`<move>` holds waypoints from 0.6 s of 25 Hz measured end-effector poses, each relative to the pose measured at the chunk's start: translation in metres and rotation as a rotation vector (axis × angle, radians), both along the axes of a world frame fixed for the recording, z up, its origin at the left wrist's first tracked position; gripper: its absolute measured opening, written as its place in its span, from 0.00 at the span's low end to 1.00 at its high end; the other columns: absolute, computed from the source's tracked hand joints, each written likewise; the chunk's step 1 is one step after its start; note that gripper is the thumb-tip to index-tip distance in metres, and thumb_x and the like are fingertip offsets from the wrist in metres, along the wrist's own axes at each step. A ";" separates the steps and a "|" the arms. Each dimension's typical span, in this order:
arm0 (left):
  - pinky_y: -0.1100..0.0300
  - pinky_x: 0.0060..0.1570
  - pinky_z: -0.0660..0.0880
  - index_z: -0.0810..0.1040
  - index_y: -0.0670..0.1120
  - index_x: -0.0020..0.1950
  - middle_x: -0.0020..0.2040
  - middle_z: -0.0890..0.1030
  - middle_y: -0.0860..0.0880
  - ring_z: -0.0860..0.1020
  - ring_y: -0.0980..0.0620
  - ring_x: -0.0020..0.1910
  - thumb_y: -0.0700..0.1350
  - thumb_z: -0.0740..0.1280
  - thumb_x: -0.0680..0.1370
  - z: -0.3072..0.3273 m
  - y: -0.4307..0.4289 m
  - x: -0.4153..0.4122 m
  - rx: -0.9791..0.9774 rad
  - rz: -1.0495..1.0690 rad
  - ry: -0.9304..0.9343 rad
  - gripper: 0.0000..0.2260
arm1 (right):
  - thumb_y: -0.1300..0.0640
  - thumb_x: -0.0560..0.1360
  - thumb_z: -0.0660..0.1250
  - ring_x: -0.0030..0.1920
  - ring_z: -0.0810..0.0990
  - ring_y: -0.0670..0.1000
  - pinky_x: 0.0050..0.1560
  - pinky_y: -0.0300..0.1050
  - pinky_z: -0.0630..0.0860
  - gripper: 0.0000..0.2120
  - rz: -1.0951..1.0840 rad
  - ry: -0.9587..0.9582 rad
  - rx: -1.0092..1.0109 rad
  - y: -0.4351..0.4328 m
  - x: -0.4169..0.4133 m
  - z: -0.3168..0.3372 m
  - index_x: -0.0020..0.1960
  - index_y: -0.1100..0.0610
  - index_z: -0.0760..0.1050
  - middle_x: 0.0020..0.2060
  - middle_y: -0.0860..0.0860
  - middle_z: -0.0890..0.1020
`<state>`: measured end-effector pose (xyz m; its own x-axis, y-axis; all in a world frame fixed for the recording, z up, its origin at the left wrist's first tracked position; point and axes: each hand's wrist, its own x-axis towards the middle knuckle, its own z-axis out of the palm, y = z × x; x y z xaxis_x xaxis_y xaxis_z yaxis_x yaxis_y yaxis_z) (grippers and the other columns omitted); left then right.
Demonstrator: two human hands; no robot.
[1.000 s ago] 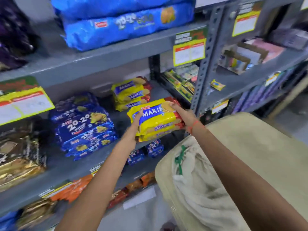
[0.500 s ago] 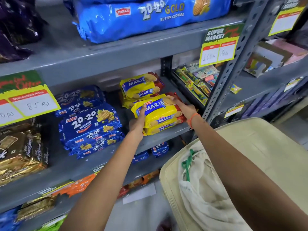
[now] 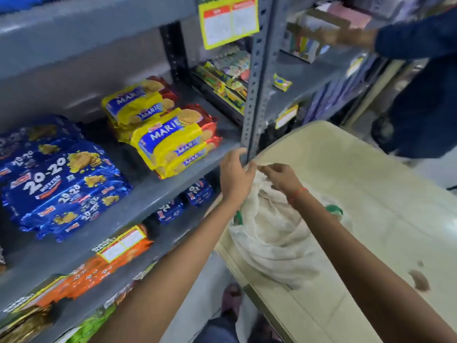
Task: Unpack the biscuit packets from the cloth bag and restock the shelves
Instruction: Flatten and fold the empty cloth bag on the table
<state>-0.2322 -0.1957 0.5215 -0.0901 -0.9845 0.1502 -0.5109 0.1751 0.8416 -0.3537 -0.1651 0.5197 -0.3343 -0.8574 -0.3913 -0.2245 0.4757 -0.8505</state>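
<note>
A stack of yellow Marie biscuit packets (image 3: 173, 142) lies on the grey middle shelf (image 3: 158, 194), in front of a second Marie stack (image 3: 138, 102). The off-white cloth bag (image 3: 269, 233) rests on a beige table (image 3: 358, 194) to the right of the shelf. My left hand (image 3: 235, 177) grips the bag's upper edge at its mouth. My right hand (image 3: 279, 178) pinches the opposite edge of the mouth. What is inside the bag is hidden by its folds.
Blue 20-20 butter cookie packets (image 3: 61, 184) fill the shelf's left side, with orange packets (image 3: 99, 268) on the shelf below. A perforated steel upright (image 3: 257, 78) stands right behind my hands. Another person in dark blue (image 3: 420, 78) reaches into the right-hand shelf.
Both hands have let go of the Marie packets, which now rest on the shelf, and have moved down right to the bag's mouth. A person has come into view at the right.
</note>
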 end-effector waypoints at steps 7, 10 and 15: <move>0.52 0.59 0.71 0.76 0.43 0.61 0.60 0.79 0.42 0.74 0.40 0.61 0.45 0.70 0.74 -0.082 0.005 -0.026 0.266 -0.261 -0.457 0.16 | 0.53 0.75 0.66 0.52 0.80 0.58 0.48 0.42 0.70 0.14 -0.309 0.271 0.274 0.136 -0.064 -0.059 0.54 0.62 0.78 0.48 0.57 0.81; 0.51 0.65 0.66 0.69 0.46 0.70 0.69 0.72 0.45 0.68 0.42 0.67 0.47 0.69 0.75 -0.092 -0.013 -0.037 0.028 -0.442 -0.651 0.24 | 0.55 0.72 0.70 0.48 0.80 0.59 0.46 0.44 0.74 0.10 -0.269 0.469 0.085 0.172 -0.039 -0.080 0.50 0.60 0.78 0.48 0.58 0.81; 0.48 0.64 0.69 0.57 0.50 0.76 0.73 0.69 0.45 0.67 0.42 0.70 0.50 0.68 0.76 -0.093 -0.036 -0.081 0.034 -0.871 -0.922 0.32 | 0.44 0.76 0.60 0.50 0.80 0.60 0.44 0.50 0.76 0.26 0.201 0.761 0.220 0.179 0.000 -0.087 0.72 0.48 0.61 0.49 0.58 0.81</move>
